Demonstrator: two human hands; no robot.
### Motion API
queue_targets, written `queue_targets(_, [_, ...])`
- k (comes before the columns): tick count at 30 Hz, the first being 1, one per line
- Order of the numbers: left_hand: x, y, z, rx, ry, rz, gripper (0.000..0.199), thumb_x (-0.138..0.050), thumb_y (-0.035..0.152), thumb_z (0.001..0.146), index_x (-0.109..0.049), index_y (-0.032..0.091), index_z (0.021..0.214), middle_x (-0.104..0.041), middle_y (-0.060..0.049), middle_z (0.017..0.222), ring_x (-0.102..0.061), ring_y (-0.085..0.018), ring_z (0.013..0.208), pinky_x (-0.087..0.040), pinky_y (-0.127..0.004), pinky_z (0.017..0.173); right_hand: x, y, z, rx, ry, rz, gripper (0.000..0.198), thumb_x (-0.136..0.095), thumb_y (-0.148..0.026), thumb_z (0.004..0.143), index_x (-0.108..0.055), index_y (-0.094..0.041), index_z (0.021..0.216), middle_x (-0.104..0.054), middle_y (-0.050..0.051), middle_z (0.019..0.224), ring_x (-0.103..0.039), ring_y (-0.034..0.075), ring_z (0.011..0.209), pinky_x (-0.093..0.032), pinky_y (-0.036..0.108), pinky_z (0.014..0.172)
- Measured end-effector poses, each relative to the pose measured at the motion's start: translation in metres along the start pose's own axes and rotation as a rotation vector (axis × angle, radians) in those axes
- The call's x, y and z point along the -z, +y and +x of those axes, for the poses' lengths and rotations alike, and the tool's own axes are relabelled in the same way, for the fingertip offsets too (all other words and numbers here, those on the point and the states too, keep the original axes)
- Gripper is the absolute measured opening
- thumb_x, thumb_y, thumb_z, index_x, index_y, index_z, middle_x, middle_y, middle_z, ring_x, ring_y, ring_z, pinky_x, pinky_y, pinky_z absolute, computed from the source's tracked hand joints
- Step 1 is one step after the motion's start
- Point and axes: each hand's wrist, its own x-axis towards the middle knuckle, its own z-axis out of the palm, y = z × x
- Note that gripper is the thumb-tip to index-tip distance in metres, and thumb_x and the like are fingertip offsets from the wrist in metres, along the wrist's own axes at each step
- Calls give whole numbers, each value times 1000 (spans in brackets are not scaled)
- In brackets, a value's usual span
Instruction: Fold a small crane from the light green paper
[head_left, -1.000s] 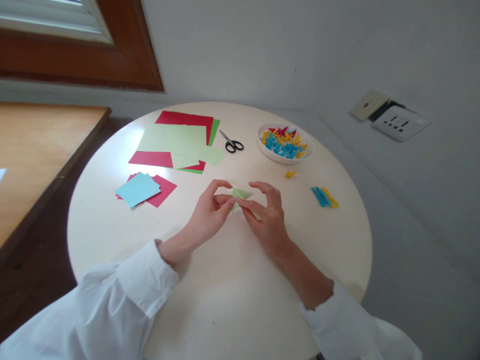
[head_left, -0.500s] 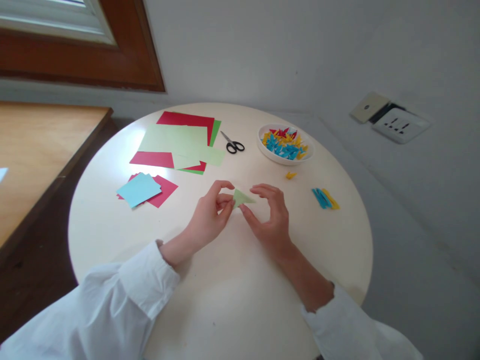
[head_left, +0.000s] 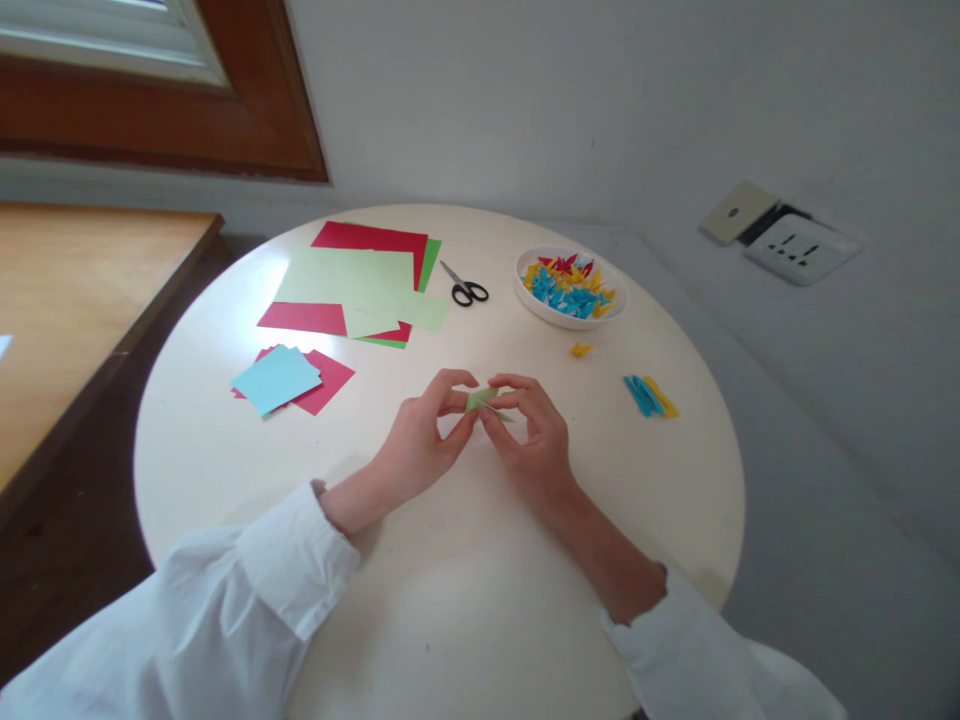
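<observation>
A small piece of folded light green paper (head_left: 481, 398) is held above the round table (head_left: 465, 620), between the fingertips of both hands. My left hand (head_left: 420, 430) pinches its left side with thumb and fingers. On the other side, the thumb and fingers of my right hand (head_left: 536, 430) close on the paper, and a thin pointed flap sticks out below them to the right. Fingertips cover part of the paper, so its full fold is hidden.
Beyond my hands lie scissors (head_left: 466, 288), large red and green paper sheets (head_left: 345, 280), and a white dish (head_left: 570, 322) of folded paper cranes. Blue and pink squares (head_left: 277, 380) lie left. One yellow crane (head_left: 580, 350) and narrow folded strips (head_left: 651, 396) lie right.
My right fingers have come in from the right and closed on the paper. The flat green triangle now shows an opened fold, with a flap apart from the rest.
</observation>
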Motion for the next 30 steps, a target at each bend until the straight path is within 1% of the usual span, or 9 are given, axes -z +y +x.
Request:
queue_targets(2, [0, -1, 0, -2, 1, 15, 22, -50, 15, 81, -44, 22, 102, -72, -4, 86, -66, -15, 75, -46, -26, 69, 0, 1, -1, -29, -30, 56, 4, -58, -18, 79, -59, -21, 77, -64, 7, 102, -61, 19, 100, -48, 39, 89])
queue_targets(4, [0, -1, 0, -1, -2, -2, 23, -50, 14, 81, -44, 21, 101, -72, -3, 86, -65, -15, 73, -46, -25, 67, 0, 2, -2, -71, -61, 111, 2, -59, -18, 79, -59, -21, 78, -65, 8, 103, -61, 19, 101, -48, 39, 90])
queue_targets(8, [0, -1, 1, 16, -13, -144, 22, -52, 13, 79, -43, 20, 98, -71, -4, 85, -65, -14, 77, -47, -26, 72, -2, 3, -1, -136, -68, 169, 4, -61, -19, 78, -59, -20, 75, -67, 5, 89, -64, 16, 86, -51, 34, 81])
queue_targets(13, [-1, -1, 3, 107, 19, -254, 16, -57, 24, 79, -50, 18, 93, -67, -3, 77, -64, -15, 73, -47, -25, 66, -1, 2, 1, -89, -19, 96, 5, -62, -18, 76, -61, -21, 72, -64, 2, 77, -62, 14, 74, -52, 30, 70])
queue_targets(16, [-1, -2, 5, 123, 34, -184, 16, -60, 32, 79, -58, 17, 85, -63, -3, 70, -60, -14, 65, -45, -24, 58, 0, 2, 1, -66, -31, 63, 5, -61, -18, 77, -63, -21, 74, -65, 2, 77, -62, 15, 75, -52, 30, 69])
queue_targets(18, [-1, -3, 6, 120, 37, -123, 17, -59, 33, 79, -61, 16, 81, -62, -2, 65, -57, -13, 59, -42, -23, 54, 0, 2, 1, -47, -37, 63, 7, -61, -16, 77, -65, -22, 75, -65, 2, 78, -62, 15, 76, -51, 30, 68])
queue_targets(21, [0, -3, 7, 114, 31, -129, 16, -58, 31, 79, -62, 16, 78, -64, -3, 67, -57, -13, 60, -43, -23, 55, 0, 2, 1, -50, -22, 82, 7, -61, -15, 76, -64, -21, 74, -65, 2, 77, -60, 14, 73, -50, 29, 66])
queue_targets(26, [1, 0, 7, 141, 40, -166, 16, -58, 30, 78, -65, 15, 76, -67, -4, 70, -60, -15, 65, -46, -25, 60, -2, 4, -1, -192, 13, 162, 3, -64, -19, 74, -62, -20, 76, -64, 1, 74, -59, 14, 71, -49, 29, 67])
queue_targets(30, [3, 4, 7, 182, 78, -147, 14, -61, 28, 77, -66, 15, 74, -66, -3, 68, -60, -15, 64, -46, -26, 60, -3, 6, -1, -321, 65, 266, 17, -69, -25, 69, -60, -21, 82, -64, 1, 79, -61, 14, 73, -50, 28, 66])
